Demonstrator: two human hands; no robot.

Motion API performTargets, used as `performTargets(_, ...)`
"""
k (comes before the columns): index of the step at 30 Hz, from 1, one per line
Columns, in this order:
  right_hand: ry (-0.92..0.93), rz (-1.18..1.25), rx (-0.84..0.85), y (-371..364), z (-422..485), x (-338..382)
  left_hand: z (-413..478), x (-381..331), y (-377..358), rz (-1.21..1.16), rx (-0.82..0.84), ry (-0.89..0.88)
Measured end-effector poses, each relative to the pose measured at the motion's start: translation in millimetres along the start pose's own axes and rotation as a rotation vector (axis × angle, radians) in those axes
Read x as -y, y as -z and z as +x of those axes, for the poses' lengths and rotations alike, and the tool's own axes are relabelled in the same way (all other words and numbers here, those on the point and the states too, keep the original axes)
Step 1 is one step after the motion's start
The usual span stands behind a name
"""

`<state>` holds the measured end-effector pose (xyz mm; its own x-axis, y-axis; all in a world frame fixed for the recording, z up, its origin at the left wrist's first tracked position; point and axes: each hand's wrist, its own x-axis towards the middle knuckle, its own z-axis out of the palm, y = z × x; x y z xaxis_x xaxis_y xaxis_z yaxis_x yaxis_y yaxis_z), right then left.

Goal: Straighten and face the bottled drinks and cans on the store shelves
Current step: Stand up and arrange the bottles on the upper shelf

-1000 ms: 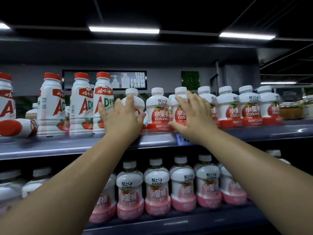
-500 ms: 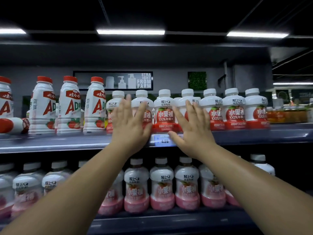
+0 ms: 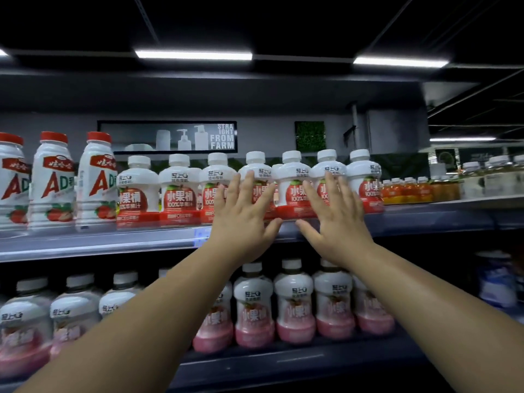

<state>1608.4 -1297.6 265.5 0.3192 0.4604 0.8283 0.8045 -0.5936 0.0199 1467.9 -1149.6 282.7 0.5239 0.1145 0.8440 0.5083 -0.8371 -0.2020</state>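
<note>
A row of squat white-capped bottles with red apple labels (image 3: 177,191) stands along the upper shelf (image 3: 99,242). My left hand (image 3: 243,214) lies flat with straight fingers against the fronts of the bottles near the row's middle. My right hand (image 3: 336,211) presses flat, fingers spread, on the bottles toward the row's right end (image 3: 365,180). One bottle (image 3: 292,182) shows between the two hands. Both thumbs hang over the shelf's front edge. Taller white bottles with red caps and "AD" labels (image 3: 54,180) stand at the left of the same shelf.
The lower shelf (image 3: 283,361) carries a row of similar bottles with pink labels (image 3: 295,304), partly hidden by my forearms. Small orange drink bottles (image 3: 408,190) sit at the upper shelf's right. A blue-and-white pack (image 3: 496,279) is at the lower right.
Both hands have slid to the right along the red-label row, staying flat on the bottle fronts. The view has shifted right too; the bottle lying on its side at far left is out of frame.
</note>
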Motion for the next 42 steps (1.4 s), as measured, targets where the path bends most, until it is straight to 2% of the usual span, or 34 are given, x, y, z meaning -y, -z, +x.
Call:
performTargets(6,0.15,-0.027,0.149,-6.4,-7.7,-30.7,6.1,-24.8,-11.7,-0.003,0.019,0.033)
performTargets(9,0.167,-0.01,0.086,-6.8,-7.7,-38.5,6.7,-33.3,-16.5,0.059,0.0,-0.017)
performTargets(17,-0.157,0.131,-0.144,-2.8,13.5,-80.0,21.8,-65.1,-22.1,0.052,-0.001,-0.086)
performTargets(21,-0.291,0.194,-0.128,-1.3,24.3,-91.3,28.1,-70.3,-23.3,0.077,0.019,-0.094)
performTargets(27,-0.323,0.223,-0.218,-5.5,32.0,-91.4,25.5,-70.4,-28.4,0.094,0.008,-0.098)
performTargets(31,-0.41,0.227,-0.156,-1.1,41.0,-93.2,25.0,-71.0,-28.2,0.083,0.003,-0.093)
performTargets(38,-0.387,0.175,-0.127,1.6,39.4,-95.1,24.2,-70.2,-28.3,0.079,0.004,-0.094)
performTargets(42,-0.361,0.228,-0.134,2.2,37.3,-97.4,25.2,-68.9,-28.0,0.077,-0.003,-0.098)
